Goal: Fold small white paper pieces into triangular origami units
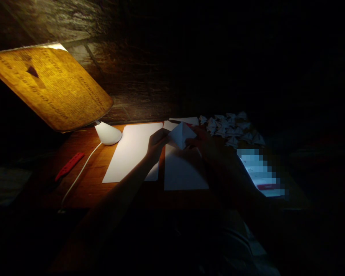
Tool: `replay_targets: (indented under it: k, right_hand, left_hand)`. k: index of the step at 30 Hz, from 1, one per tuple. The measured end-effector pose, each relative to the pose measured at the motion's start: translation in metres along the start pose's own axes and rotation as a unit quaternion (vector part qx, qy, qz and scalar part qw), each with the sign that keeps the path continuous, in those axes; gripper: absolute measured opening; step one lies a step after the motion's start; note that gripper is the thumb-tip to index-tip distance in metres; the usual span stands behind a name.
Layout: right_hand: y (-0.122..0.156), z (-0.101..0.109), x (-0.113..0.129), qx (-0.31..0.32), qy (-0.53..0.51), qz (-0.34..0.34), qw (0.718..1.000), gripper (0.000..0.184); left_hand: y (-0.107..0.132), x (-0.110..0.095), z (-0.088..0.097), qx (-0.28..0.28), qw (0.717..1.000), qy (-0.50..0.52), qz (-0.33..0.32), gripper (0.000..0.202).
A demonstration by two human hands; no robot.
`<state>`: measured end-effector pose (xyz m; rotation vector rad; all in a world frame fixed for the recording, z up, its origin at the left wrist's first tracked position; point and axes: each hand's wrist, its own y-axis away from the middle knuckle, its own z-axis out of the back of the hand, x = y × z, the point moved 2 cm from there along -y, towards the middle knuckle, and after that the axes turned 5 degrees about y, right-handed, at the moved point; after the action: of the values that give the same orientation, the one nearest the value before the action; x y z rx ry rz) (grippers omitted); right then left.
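A white folded paper piece (181,136), shaped like a diamond with a crease down its middle, is held up between both hands over the table. My left hand (156,143) pinches its left corner. On the opposite side my right hand (199,142), deep in shadow, grips the right edge. Beneath them lies a sheet of white paper (179,172), partly shaded by the hands and arms. Another stack of white paper (132,157) lies brightly lit to the left.
A lamp with a printed shade (57,88) and white base (107,133) stands at left, its cable running forward. Near it lies a red-handled cutter (70,165). Several folded paper pieces (228,128) cluster at back right, behind a lit screen (260,172). A wall (126,88) rises behind the wooden table (87,168).
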<state>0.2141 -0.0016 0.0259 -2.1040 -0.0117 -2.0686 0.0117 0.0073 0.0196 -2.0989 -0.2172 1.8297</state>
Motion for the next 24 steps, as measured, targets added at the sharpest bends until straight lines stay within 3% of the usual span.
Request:
replay_targets:
  k: [3, 7, 11, 14, 17, 24]
  right_hand:
    - [0.000, -0.001, 0.000, 0.003, 0.009, 0.007, 1.000, 0.032]
    - [0.000, -0.001, -0.002, 0.016, 0.036, 0.016, 0.999, 0.026]
    - [-0.001, -0.001, -0.001, 0.007, 0.087, 0.046, 0.995, 0.022]
    - [0.000, -0.001, -0.001, 0.009, 0.124, 0.037, 0.992, 0.021]
    - [0.001, 0.001, -0.003, -0.009, 0.153, 0.048, 0.987, 0.018]
    - [-0.005, 0.006, -0.017, -0.018, 0.197, 0.102, 0.975, 0.017]
  left_hand:
    - [-0.001, 0.001, 0.003, 0.008, 0.999, -0.013, -0.044, 0.022]
    - [-0.001, 0.004, 0.012, -0.037, 0.990, -0.099, -0.090, 0.016]
    - [-0.002, 0.010, 0.015, -0.049, 0.991, -0.110, -0.061, 0.028]
    - [-0.002, 0.008, 0.008, -0.005, 0.997, -0.072, -0.039, 0.036]
    - [0.000, 0.005, 0.000, 0.025, 0.999, -0.034, -0.004, 0.032]
    - [-0.001, 0.011, 0.000, 0.024, 0.996, -0.019, 0.082, 0.032]
